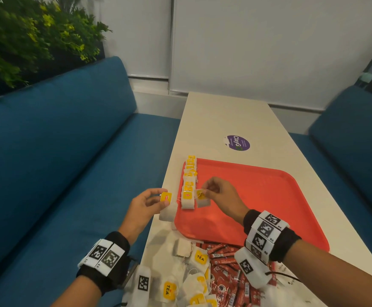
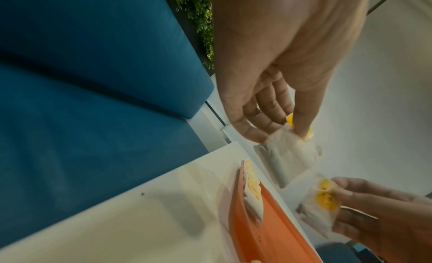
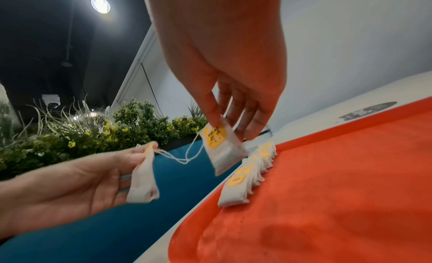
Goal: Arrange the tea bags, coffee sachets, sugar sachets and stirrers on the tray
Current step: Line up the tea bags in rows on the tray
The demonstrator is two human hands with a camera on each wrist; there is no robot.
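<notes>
Here, right hand pinches a tea bag above the tray; left hand pinches another tea bag. Free the tangled strings, then extend the row.

"TEA" on yellow tea bag tags; "ClayG" on purple table sticker.

Head view looking down on tray, both wrist views close, somewhat blurred, sharing it.

Dim indoor light; ceiling lamp glares in right wrist view; wrist views blurred, edges warped.
</notes>
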